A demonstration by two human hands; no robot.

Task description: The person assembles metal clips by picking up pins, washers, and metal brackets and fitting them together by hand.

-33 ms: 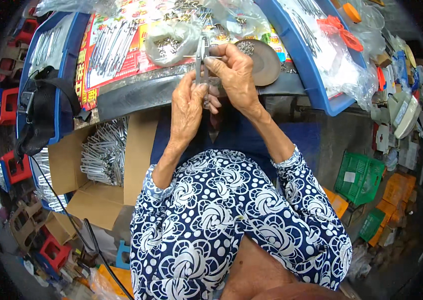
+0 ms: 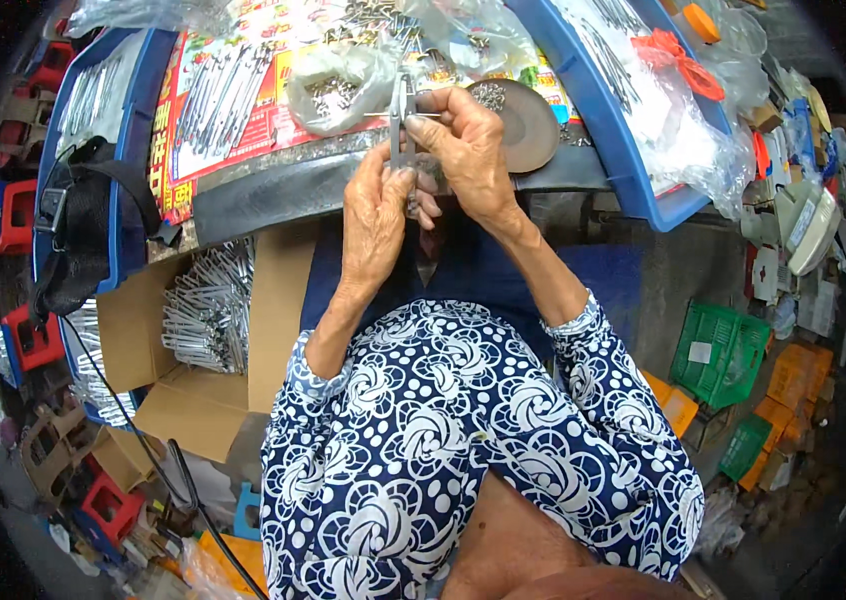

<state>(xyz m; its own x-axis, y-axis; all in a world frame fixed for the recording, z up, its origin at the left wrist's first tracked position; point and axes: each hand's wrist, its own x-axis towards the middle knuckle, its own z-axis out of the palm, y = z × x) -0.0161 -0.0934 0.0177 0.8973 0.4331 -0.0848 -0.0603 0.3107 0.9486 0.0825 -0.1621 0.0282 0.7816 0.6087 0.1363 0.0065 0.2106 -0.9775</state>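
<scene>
Over the table's near edge, my left hand (image 2: 378,205) is closed around the lower end of a slim grey metal strip assembly (image 2: 401,110), which points away from me. My right hand (image 2: 470,150) has its thumb and forefinger pinched at a thin metal rod (image 2: 377,114) that lies crosswise at the strips. Where the rod meets the strips is too small to make out. Just beyond my left hand sits a clear plastic bag (image 2: 305,105) of small metal parts. Beside my right hand is a round brown dish (image 2: 535,135) with small metal pieces in it.
Long metal strips (image 2: 228,95) lie on the printed red-and-yellow table cover. Blue trays (image 2: 633,170) flank the work area, and a black strap (image 2: 93,200) hangs over the left one. Below left stands an open cardboard box (image 2: 198,390) of metal strips. A green crate (image 2: 718,355) stands at the right.
</scene>
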